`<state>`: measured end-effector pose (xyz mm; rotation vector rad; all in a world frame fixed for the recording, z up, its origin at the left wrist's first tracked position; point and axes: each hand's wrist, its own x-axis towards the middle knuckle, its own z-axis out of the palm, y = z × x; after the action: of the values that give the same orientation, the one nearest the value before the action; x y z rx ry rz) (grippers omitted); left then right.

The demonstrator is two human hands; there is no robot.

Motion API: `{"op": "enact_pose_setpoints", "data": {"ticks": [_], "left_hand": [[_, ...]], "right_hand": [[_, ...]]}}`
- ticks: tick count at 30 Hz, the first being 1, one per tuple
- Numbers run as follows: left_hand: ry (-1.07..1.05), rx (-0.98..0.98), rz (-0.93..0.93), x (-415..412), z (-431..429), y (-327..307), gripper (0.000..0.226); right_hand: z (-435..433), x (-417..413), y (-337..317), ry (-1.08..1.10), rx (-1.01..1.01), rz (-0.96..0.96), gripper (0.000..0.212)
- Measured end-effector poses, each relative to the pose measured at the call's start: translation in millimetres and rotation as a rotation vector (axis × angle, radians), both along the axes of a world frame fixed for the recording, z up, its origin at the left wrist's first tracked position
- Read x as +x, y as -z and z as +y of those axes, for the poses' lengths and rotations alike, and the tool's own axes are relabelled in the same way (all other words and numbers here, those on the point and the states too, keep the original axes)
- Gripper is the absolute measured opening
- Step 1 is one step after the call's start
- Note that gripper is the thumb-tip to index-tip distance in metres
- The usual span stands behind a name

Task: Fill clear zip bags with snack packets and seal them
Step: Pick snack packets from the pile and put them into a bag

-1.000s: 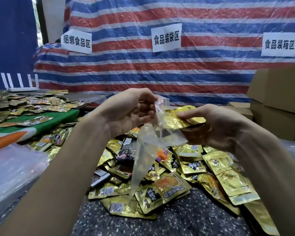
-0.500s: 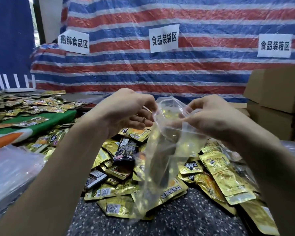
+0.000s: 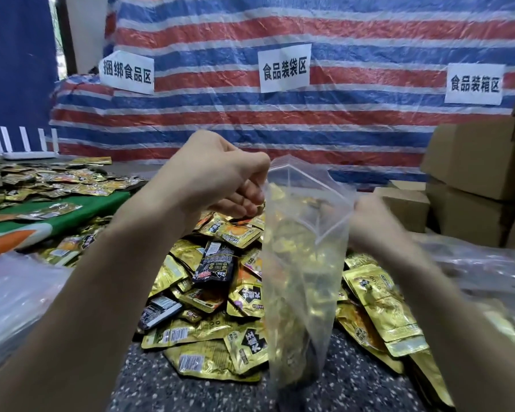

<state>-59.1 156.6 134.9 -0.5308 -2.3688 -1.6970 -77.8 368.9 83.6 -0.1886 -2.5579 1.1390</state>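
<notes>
Backing the bench with a striped tarpaulin (image 3: 280, 120); stacking cardboard boxes (image 3: 473, 162) at the right. Spreading a heap of snack packets (image 3: 208, 281) over the speckled table (image 3: 161, 391). Hanging a clear zip bag (image 3: 298, 263) upright above that heap, mouth uppermost and now being pulled wide, no longer bunched as a second ago. Pinching the left rim in the curled fingers of the left hand (image 3: 217, 176). Gripping the right rim with the right hand (image 3: 372, 221), blurred, no longer carrying the gold packet held a second ago. Showing gold through the film, probably meaning that packet going in. Filling under way; sealing not yet beginning.
</notes>
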Motion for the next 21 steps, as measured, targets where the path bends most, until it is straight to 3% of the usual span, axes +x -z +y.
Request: {"op": "enact_pose_setpoints", "data": {"ticks": [3,6,9,12,16,19,21], "left_hand": [[0.004,-0.027,-0.017,-2,0,1,0.020],[0.009,-0.052,-0.031,-4,1,3,0.021],[0.015,-0.067,-0.044,-5,3,4,0.021],[0.018,-0.077,-0.045,-6,4,5,0.021],[0.011,-0.068,-0.050,-6,4,5,0.022],[0.006,-0.057,-0.054,-6,4,5,0.023],[0.008,-0.054,-0.057,-5,3,5,0.024]], "right_hand": [[-2,-14,39,0.080,0.293,-0.217,0.041],[-7,-19,53,0.209,0.456,-0.264,0.030],[-4,-24,57,0.228,0.440,-0.307,0.038],[2,-24,52,0.223,0.375,-0.305,0.029],[5,-24,39,0.217,0.256,-0.129,0.017],[5,-19,22,0.201,0.208,0.008,0.027],[7,-13,7,0.195,0.135,0.114,0.011]]}}
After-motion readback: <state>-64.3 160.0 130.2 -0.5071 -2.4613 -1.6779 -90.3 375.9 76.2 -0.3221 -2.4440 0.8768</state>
